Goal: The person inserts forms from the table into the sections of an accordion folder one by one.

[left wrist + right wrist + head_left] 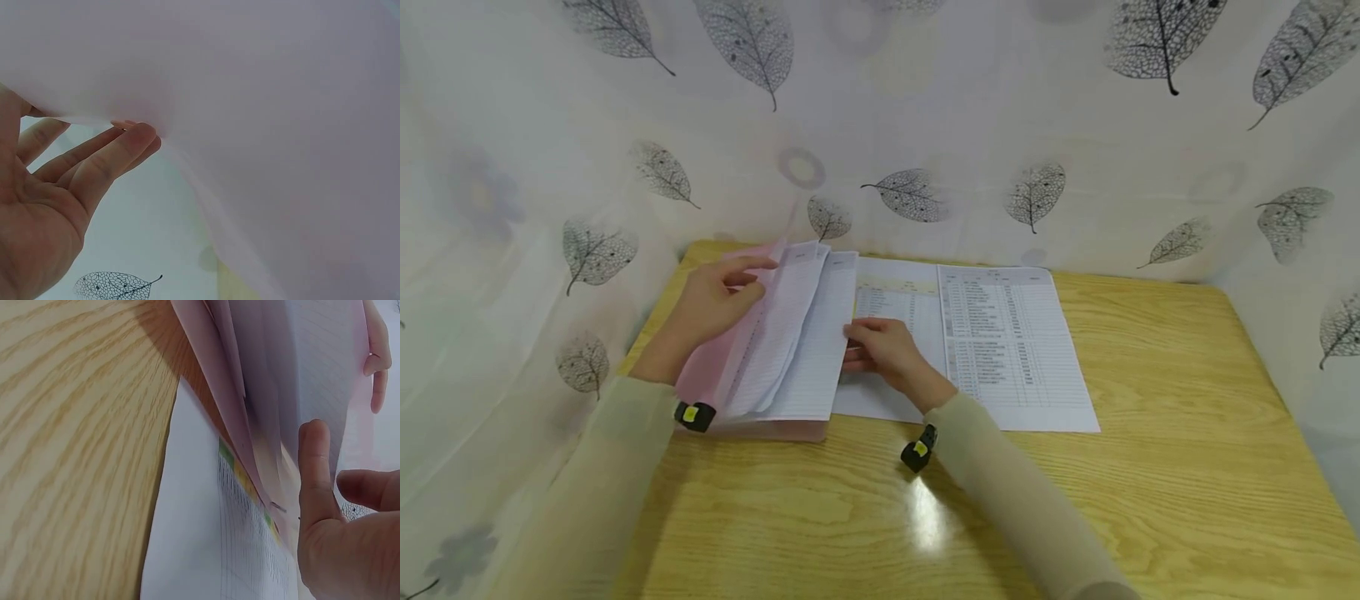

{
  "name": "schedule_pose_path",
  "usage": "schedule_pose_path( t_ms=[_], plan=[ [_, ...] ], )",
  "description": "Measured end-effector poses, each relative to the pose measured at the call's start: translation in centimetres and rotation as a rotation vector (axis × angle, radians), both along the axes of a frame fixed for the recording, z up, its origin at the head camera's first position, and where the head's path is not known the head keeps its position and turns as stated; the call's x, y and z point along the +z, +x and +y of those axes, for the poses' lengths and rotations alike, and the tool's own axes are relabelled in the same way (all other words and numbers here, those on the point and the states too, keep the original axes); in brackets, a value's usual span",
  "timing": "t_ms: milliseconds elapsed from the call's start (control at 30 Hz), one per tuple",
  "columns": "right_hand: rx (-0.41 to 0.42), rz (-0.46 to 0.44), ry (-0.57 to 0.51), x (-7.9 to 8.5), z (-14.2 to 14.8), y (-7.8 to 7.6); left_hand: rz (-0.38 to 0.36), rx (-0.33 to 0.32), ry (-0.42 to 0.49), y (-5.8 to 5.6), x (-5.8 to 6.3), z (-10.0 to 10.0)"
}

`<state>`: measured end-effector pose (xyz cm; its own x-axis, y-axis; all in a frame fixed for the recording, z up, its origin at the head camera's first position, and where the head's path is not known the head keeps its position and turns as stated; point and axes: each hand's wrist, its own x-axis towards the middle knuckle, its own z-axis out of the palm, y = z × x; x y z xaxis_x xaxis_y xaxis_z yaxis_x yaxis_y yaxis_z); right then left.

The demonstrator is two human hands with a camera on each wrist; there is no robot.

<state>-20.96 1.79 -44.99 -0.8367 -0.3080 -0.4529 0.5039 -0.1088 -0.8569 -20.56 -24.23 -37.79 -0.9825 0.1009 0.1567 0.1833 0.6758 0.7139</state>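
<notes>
A pink translucent folder (805,430) lies at the left of the wooden table, its pink cover (262,125) lifted. My left hand (718,302) pinches the edge of that cover between thumb and fingers (144,134). Inside the folder stand several white printed sheets (816,358), raised and slightly fanned. At their right edge my right hand (887,350) pinches the sheets, with the thumb (314,456) on one side and a finger on the other. How many sheets it holds cannot be told. Beneath the right hand lies a printed sheet with a table (887,404), partly hidden.
Another printed sheet (1060,408) lies flat to the right, against the first one. The wooden table (1172,358) runs on to the right and front. A curtain with a leaf pattern (970,125) hangs behind and at both sides.
</notes>
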Motion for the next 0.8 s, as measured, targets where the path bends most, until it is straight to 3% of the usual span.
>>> schedule_pose_path(
  t_ms=[300, 800],
  plan=[
    [0.014, 0.014, -0.029, -0.2, 0.6, -0.1, 0.002, -0.009, 0.020, -0.1, -0.2, 0.1],
    [0.078, 0.039, -0.008, 0.1, -1.8, -0.2, -0.007, 0.002, 0.025, -0.1, -0.1, 0.1]
  ],
)
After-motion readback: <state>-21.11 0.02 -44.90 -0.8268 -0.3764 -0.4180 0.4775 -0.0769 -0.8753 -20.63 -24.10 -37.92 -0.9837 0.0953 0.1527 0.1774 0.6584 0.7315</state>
